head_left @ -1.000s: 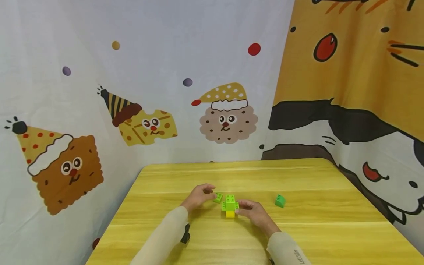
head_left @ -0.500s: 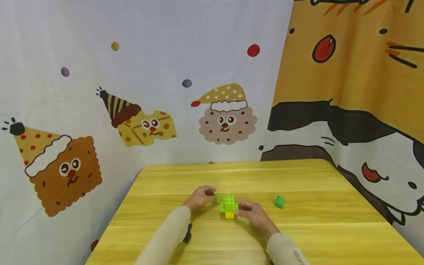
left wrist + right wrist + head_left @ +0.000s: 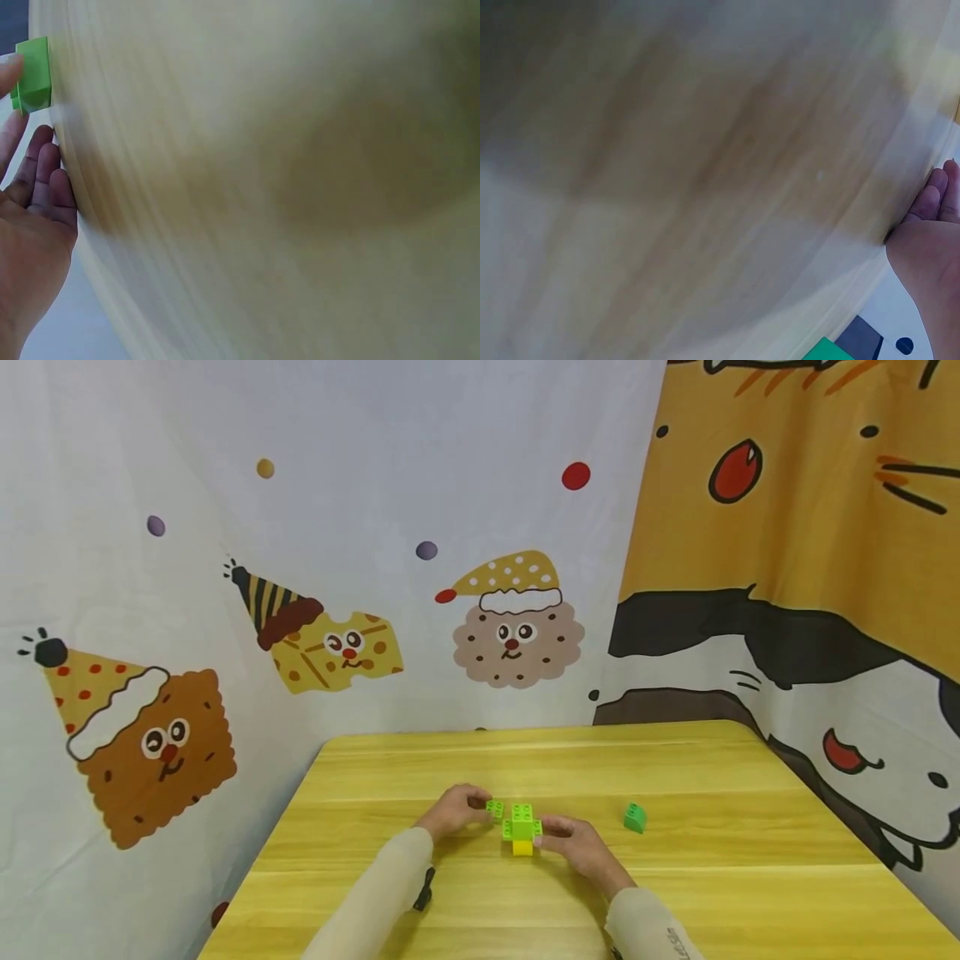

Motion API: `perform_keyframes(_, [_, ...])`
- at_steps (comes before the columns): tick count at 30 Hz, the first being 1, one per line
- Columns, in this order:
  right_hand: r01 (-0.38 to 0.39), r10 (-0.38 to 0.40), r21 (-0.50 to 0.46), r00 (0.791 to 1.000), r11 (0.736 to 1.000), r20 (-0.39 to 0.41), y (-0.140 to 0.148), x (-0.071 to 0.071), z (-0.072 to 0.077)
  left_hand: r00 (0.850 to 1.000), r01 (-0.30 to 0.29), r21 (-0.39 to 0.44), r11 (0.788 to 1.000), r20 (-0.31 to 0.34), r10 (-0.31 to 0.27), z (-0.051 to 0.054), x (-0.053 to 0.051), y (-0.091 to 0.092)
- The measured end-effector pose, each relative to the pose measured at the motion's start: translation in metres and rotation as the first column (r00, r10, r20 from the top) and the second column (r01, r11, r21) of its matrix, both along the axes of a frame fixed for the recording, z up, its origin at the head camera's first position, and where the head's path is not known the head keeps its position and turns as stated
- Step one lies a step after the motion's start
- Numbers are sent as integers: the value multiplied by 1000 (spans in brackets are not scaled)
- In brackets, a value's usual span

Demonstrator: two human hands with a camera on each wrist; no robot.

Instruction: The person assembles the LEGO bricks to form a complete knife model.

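Note:
A small light-green toy brick [image 3: 494, 809] is pinched between the thumb and index finger of my left hand [image 3: 456, 810]. The left wrist view shows that green brick [image 3: 34, 73] at its left edge, the other fingers resting near the tabletop. Just right of it stands a stack of toy bricks [image 3: 522, 822], light green above and yellow at the bottom, with green studs sticking out on both sides. My right hand [image 3: 573, 845] grips the stack's right side with thumb and fingers. The right wrist view catches only part of the right hand [image 3: 922, 232]; the stack is out of that view.
A darker green brick with a curved side [image 3: 634, 817] lies to the right of my right hand, and its corner [image 3: 827, 351] shows in the right wrist view. The wood-grain table [image 3: 420, 760] meets a cartoon-printed cloth [image 3: 420, 468] behind.
The light-green brick has turned slightly in my left fingers, its studs now facing more toward the camera. My right hand and the stack have stayed put.

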State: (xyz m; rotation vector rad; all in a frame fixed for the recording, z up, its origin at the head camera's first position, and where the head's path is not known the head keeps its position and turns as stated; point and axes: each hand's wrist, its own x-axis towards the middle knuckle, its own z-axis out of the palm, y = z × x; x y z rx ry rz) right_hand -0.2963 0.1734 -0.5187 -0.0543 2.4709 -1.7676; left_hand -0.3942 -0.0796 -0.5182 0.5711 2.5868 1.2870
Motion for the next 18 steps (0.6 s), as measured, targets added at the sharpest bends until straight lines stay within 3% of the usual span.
perform_keyframes(18, [-30, 31, -26, 1000, 999, 2, 2, -2, -1, 999, -25, 62, 998, -27, 27, 7, 9, -10])
